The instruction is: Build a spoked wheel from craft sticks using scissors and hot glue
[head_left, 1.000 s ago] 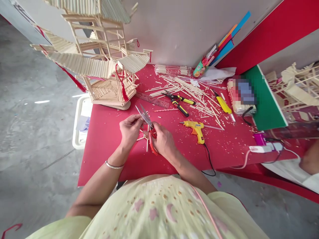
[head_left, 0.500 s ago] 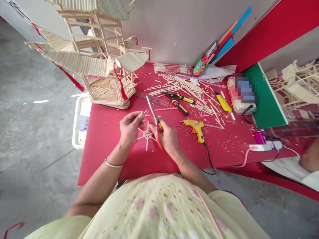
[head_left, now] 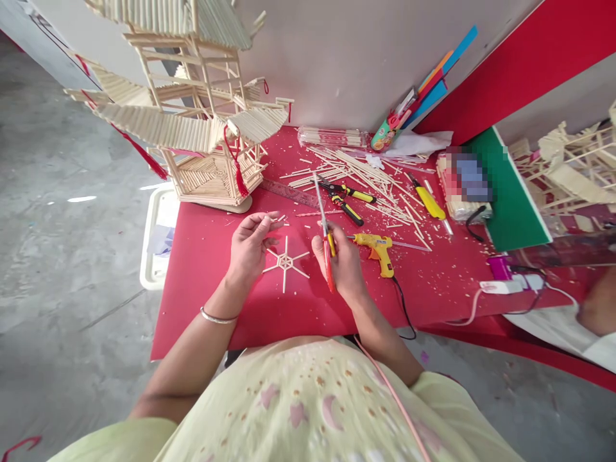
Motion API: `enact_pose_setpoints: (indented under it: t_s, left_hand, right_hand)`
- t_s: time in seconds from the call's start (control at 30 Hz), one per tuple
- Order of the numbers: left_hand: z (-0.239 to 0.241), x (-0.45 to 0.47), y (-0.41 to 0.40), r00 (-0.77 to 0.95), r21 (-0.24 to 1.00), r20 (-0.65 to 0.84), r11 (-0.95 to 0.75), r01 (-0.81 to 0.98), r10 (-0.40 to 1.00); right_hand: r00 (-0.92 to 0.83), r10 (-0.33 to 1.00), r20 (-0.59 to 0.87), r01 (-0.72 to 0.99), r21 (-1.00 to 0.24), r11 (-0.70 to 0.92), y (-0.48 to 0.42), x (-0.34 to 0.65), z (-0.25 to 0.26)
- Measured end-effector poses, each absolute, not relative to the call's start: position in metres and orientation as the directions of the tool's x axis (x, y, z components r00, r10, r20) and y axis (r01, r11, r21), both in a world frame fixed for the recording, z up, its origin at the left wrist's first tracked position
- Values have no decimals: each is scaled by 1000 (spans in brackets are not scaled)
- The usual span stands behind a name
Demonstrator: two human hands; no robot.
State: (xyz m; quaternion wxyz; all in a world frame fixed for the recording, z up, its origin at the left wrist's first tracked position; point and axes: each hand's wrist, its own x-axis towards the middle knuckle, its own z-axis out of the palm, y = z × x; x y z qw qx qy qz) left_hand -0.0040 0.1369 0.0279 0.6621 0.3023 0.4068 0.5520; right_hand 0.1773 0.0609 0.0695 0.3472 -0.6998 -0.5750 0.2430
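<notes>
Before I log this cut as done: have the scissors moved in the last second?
Yes. The scissors in the right hand have moved right, off the stick star and toward the glue gun, which stayed put.

right hand [head_left: 344, 266] and scissors [head_left: 323, 218] shifted right, stick star [head_left: 285, 262] uncovered

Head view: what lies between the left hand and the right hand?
A star-shaped stick piece, flat on the red table, between left hand and right hand gripping scissors; the head view shows it.

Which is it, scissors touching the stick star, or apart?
Apart. The head view shows bare red table between the stick star and the scissors.
</notes>
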Motion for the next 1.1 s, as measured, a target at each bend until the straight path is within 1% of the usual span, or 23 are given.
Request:
enact_pose_setpoints:
  t_s: [0.1, 0.17, 0.3, 0.43, 0.57, 0.67, 0.73, 0.87, 1.1]
  left_hand:
    - [28, -5, 138, 52, 829, -218, 213, -517, 974]
    - [29, -5, 138, 68, 811, -233, 232, -537, 970]
    - [31, -7, 138, 82, 785, -248, 250, -567, 965]
    - [29, -8, 137, 108, 792, -248, 265, -550, 963]
    - [24, -5, 136, 101, 802, -267, 280, -528, 958]
    - [21, -2, 136, 57, 811, -273, 262, -523, 960]
    - [20, 0, 136, 36, 816, -266, 245, -524, 963]
    - [21, 1, 135, 46, 830, -250, 239, -503, 967]
    - [25, -2, 135, 86, 844, -251, 261, -469, 964]
  right_hand:
    - [151, 988, 16, 728, -679, -101, 58, 171, 66]
    - [115, 993, -4, 760, -643, -91, 56, 166, 62]
    - [71, 997, -26, 771, -632, -71, 51, 159, 56]
    - [65, 997, -28, 788, -612, -69, 49, 158, 55]
    - [75, 997, 6, 856, -514, -61, 47, 157, 53]
    - [59, 997, 47, 902, -430, -33, 46, 154, 53]
    - [38, 998, 57, 916, -401, -12, 46, 152, 53]
    - [24, 999, 48, 924, -382, -4, 47, 149, 52]
    - [23, 999, 40, 922, -386, -5, 48, 148, 52]
